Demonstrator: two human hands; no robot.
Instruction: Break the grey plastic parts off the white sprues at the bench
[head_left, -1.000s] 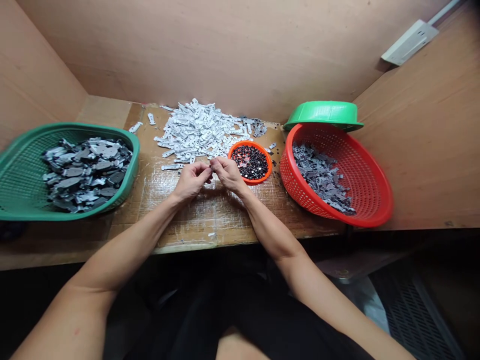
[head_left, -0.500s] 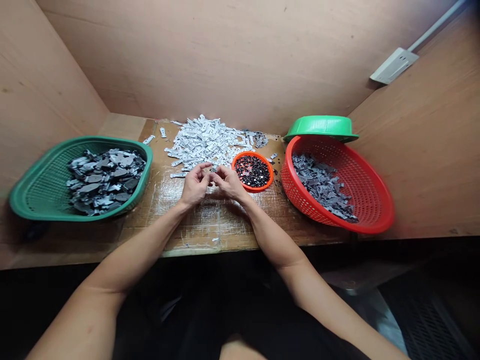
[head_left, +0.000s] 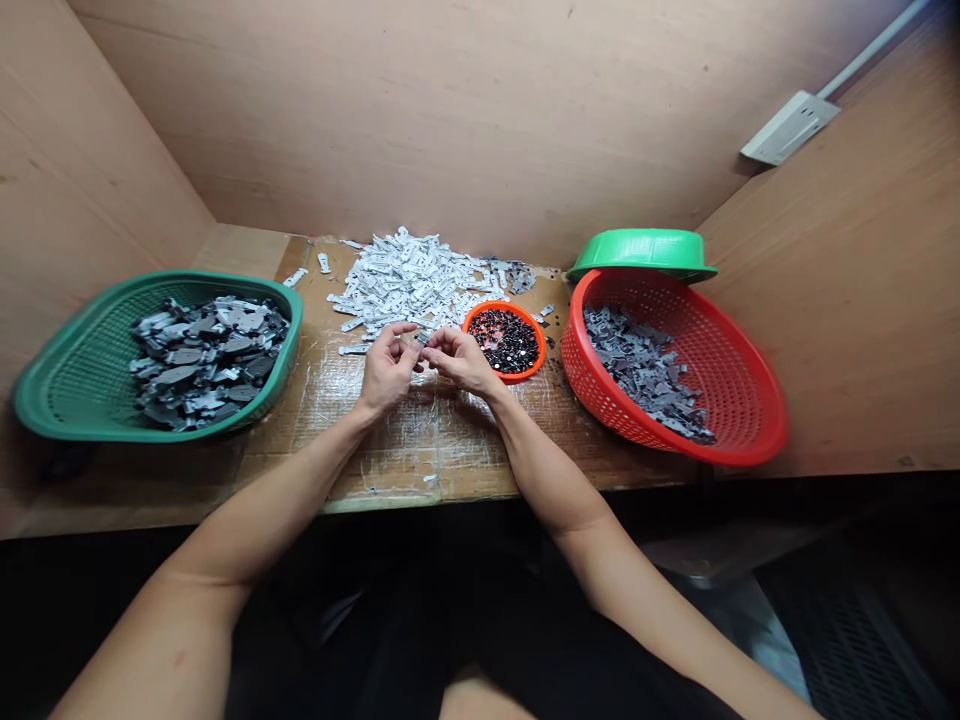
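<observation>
My left hand (head_left: pixel 386 366) and my right hand (head_left: pixel 461 359) meet fingertip to fingertip over the middle of the wooden bench (head_left: pixel 420 450). Both are pinched together on a small grey part between them, too small to make out clearly. Just behind the hands lies a heap of white flat pieces (head_left: pixel 412 280). A small orange bowl (head_left: pixel 477 318) of tiny dark beads stands right beside my right hand.
A green basket (head_left: pixel 45 380) of grey parts sits at the left. A red basket (head_left: pixel 735 400) with grey parts sits at the right, with an upturned green basket (head_left: pixel 645 252) behind it. Plywood walls close in three sides; a white socket box (head_left: pixel 787 128) is at upper right.
The view tilted so the bench sits lower in frame. My hands stayed joined at the middle, the fingers shifting slightly on the small part.
</observation>
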